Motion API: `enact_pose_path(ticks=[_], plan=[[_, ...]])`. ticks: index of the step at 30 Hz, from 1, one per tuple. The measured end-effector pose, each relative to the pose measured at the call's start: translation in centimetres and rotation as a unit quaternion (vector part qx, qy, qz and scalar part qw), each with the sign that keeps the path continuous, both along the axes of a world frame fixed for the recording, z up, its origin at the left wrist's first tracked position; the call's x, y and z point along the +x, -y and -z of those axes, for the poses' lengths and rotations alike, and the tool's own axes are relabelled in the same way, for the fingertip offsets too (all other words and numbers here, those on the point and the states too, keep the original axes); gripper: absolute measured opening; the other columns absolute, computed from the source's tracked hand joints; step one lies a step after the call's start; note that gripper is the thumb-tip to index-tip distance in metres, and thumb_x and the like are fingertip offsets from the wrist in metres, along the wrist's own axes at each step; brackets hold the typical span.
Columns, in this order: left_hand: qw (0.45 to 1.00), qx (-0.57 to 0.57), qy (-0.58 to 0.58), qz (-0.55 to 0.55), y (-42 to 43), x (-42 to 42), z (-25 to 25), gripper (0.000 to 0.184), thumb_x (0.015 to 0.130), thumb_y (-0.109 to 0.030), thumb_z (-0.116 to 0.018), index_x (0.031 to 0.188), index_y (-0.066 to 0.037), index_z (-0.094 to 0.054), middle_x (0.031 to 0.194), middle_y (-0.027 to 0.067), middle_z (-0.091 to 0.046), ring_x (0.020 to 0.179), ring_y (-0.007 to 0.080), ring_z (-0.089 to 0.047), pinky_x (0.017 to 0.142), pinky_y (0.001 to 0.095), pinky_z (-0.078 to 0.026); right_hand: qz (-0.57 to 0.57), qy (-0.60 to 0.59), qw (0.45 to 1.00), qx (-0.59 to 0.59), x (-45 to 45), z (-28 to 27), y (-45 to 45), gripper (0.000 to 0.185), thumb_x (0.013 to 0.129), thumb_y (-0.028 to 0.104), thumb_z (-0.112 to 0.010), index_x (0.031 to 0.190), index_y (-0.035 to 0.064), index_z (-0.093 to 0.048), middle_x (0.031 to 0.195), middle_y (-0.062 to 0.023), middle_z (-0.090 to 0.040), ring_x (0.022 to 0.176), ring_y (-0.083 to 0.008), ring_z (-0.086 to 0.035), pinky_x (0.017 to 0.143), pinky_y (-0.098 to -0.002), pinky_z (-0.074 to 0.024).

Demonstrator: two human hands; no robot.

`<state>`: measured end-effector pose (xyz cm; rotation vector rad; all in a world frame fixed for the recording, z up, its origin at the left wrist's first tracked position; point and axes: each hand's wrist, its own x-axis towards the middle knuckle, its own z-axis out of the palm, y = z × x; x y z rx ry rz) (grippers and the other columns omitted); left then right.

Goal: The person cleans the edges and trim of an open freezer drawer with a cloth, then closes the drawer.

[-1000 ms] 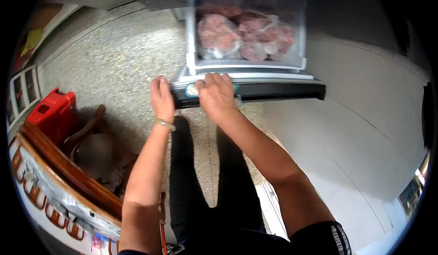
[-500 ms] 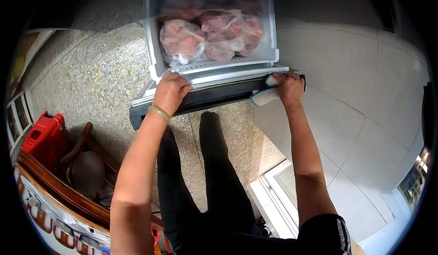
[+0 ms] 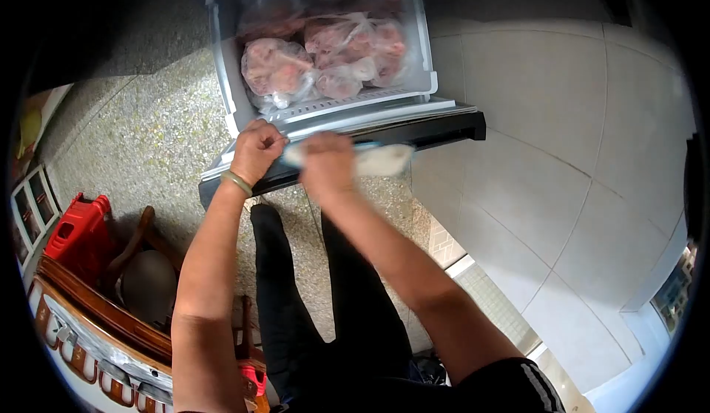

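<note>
Left of centre, your left hand [image 3: 257, 149] is at the top edge of the black drawer front [image 3: 450, 127], fingers curled; whether they grip that edge or only rest on it, cannot tell. Suggest using it as a brace, knuckles out of the other hand's path, so the drawer does not shift under sideways pressure. At centre, your right hand [image 3: 327, 165] is closed on a white cloth with blue edging [image 3: 384, 160]; the cloth lies along the drawer front, loose end trailing right. Judged a wiping stroke: best kept flat and evenly pressed, run out to the far right end, tail tucked under the palm so it cannot flick up into the bagged meat [image 3: 274, 68] at top centre. A fresh fold would suit the grey strip [image 3: 370, 117] between the front and the white freezer bin [image 3: 434, 82]. Hard to read, left to right: the red plastic object [image 3: 78, 224] at lower left, perhaps a stool, partly covered by wooden furniture; the bin's rear, lost in shadow at the top of the frame; the meat, clouded by its plastic, cut unknown; your right fingertips and the cloth near them, smeared by blur; a dark object [image 3: 694, 184] at the right edge, cropped by the black lens border, unidentified.
</note>
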<state>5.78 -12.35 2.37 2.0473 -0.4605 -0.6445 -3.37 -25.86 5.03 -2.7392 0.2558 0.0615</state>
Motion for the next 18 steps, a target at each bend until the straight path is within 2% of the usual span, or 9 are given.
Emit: enact_pose_path(ticks=[4, 5, 6, 7, 8, 9, 12, 14, 18], plan=[[0.998, -0.020, -0.044, -0.033, -0.5, -0.6, 0.9, 0.012, 0.070, -0.007, -0.070, 0.066, -0.002, -0.060, 0.065, 0.0083, -0.053, 0.065, 0.0219, -0.051, 0.058, 0.0308, -0.042, -0.050, -0.061, 0.997, 0.008, 1.4, -1.5, -0.6, 0.015, 0.071, 0.013, -0.054, 0.079, 0.0068, -0.066, 0.087, -0.0112, -0.060, 0.090, -0.0240, -0.054, 0.083, -0.0407, -0.0359], [0.999, -0.027, -0.019, -0.016, -0.5, -0.7, 0.5, 0.012, 0.070, -0.007, -0.070, 0.066, -0.002, -0.060, 0.065, 0.0082, -0.053, 0.064, 0.0215, -0.051, 0.058, 0.0304, -0.042, -0.077, -0.061, 0.994, -0.054, 0.5, -1.6, 1.7, 0.021, 0.068, 0.010, -0.057, 0.088, 0.0128, -0.065, 0.083, -0.0049, -0.060, 0.087, -0.0225, -0.057, 0.079, -0.0411, -0.0369], [0.999, -0.035, 0.012, -0.002, -0.4, -0.3, 0.4, 0.012, 0.070, -0.008, -0.070, 0.066, -0.001, -0.060, 0.066, 0.0080, -0.053, 0.063, 0.0211, -0.051, 0.057, 0.0300, -0.041, -0.023, -0.021, 0.996, -0.085, -1.4, 0.9, 4.2, 0.024, 0.068, 0.012, -0.058, 0.090, 0.0178, -0.065, 0.082, -0.0033, -0.060, 0.088, -0.0216, -0.058, 0.078, -0.0416, -0.0373], [1.000, -0.030, 0.002, -0.006, -0.4, -0.2, 0.6, 0.015, 0.070, -0.008, -0.071, 0.065, -0.001, -0.059, 0.065, 0.0080, -0.052, 0.062, 0.0208, -0.051, 0.057, 0.0299, -0.041, -0.052, -0.038, 0.989, -0.136, -1.9, 0.2, 8.0, 0.027, 0.066, 0.013, -0.061, 0.090, 0.0231, -0.066, 0.081, -0.0018, -0.060, 0.087, -0.0207, -0.058, 0.077, -0.0414, -0.0377], [1.000, -0.028, 0.000, -0.010, -0.4, -0.3, 0.5, 0.015, 0.070, -0.008, -0.071, 0.065, -0.001, -0.059, 0.065, 0.0080, -0.052, 0.062, 0.0208, -0.051, 0.057, 0.0299, -0.041, -0.043, -0.147, 0.973, -0.175, -1.4, -2.1, 11.1, 0.028, 0.064, 0.012, -0.062, 0.089, 0.0258, -0.067, 0.079, -0.0003, -0.059, 0.087, -0.0194, -0.058, 0.076, -0.0409, -0.0380], [1.000, -0.022, 0.002, -0.010, -0.3, -0.2, 0.3, 0.015, 0.069, -0.008, -0.071, 0.064, -0.001, -0.059, 0.065, 0.0079, -0.052, 0.062, 0.0208, -0.051, 0.056, 0.0300, -0.041, -0.029, -0.144, 0.965, -0.217, -1.9, -2.4, 14.1, 0.028, 0.066, 0.011, -0.061, 0.088, 0.0265, -0.067, 0.080, -0.0011, -0.060, 0.086, -0.0184, -0.059, 0.073, -0.0410, -0.0383], [1.000, -0.014, 0.000, -0.018, -0.1, -0.2, 0.2, 0.018, 0.069, -0.007, -0.072, 0.063, 0.000, -0.057, 0.064, 0.0077, -0.050, 0.061, 0.0192, -0.050, 0.056, 0.0292, -0.041, -0.006, -0.111, 0.963, -0.245, -3.3, -3.0, 19.1, 0.029, 0.068, 0.008, -0.058, 0.089, 0.0264, -0.068, 0.083, -0.0032, -0.062, 0.085, -0.0204, -0.059, 0.071, -0.0406, -0.0389], [0.998, -0.031, -0.047, -0.040, -0.3, -0.2, 0.7, 0.018, 0.068, -0.007, -0.072, 0.063, 0.000, -0.057, 0.064, 0.0070, -0.050, 0.058, 0.0170, -0.049, 0.054, 0.0281, -0.040, 0.076, -0.149, 0.954, -0.250, -3.2, -3.3, 18.8, 0.026, 0.069, 0.015, -0.061, 0.093, 0.0232, -0.069, 0.084, -0.0035, -0.062, 0.084, -0.0211, -0.060, 0.074, -0.0382, -0.0389], [0.995, -0.053, -0.073, -0.035, -0.3, 0.1, 0.9, 0.018, 0.068, -0.007, -0.073, 0.062, 0.000, -0.057, 0.064, 0.0056, -0.050, 0.057, 0.0148, -0.048, 0.053, 0.0269, -0.040, 0.086, -0.065, 0.973, -0.202, -3.1, -0.4, 13.0, 0.027, 0.061, 0.009, -0.062, 0.088, 0.0095, -0.067, 0.082, -0.0062, -0.062, 0.081, -0.0240, -0.059, 0.070, -0.0380, -0.0397]])
